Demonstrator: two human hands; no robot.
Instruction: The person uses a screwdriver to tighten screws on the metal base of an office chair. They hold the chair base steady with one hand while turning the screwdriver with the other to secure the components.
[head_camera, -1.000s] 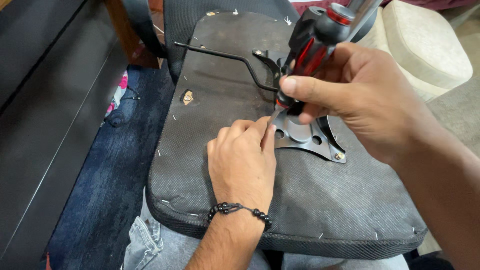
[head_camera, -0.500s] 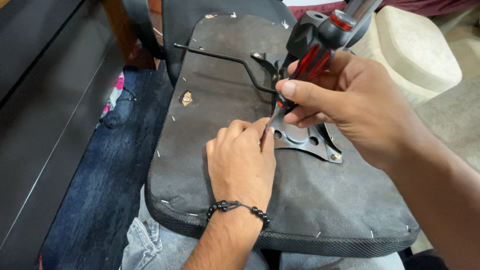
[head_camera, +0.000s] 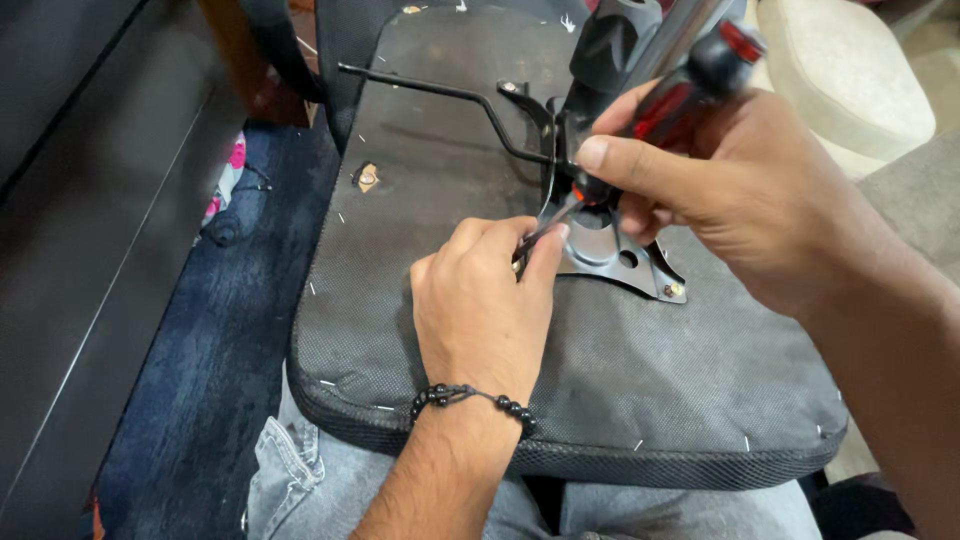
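Nearest the camera, grey jeans (head_camera: 300, 480) show under the upturned chair seat (head_camera: 640, 400), which lies across the person's lap with its black mesh underside up. The seat's rounded near edge runs across the lower frame, dotted with small white staples. A wide stretch of bare mesh lies open between that edge and the hands.

Now the left hand (head_camera: 480, 300), a black bead bracelet (head_camera: 470, 398) at its wrist, rests knuckles up on the mesh. Its fingers are curled and pinch around the tip of the screwdriver (head_camera: 660, 110) at the corner of the metal mounting plate (head_camera: 625, 262). What sits under the fingertips is hidden.

The right hand (head_camera: 720, 190) clenches the red-and-black handle, the shaft slanting down-left to the plate. A screw shows at the plate's right corner.

Farther off, a thin black lever rod (head_camera: 430, 90) runs left across the seat. Dark blue carpet (head_camera: 200, 360) lies open along the left; a cream cushion (head_camera: 850, 80) sits far right.
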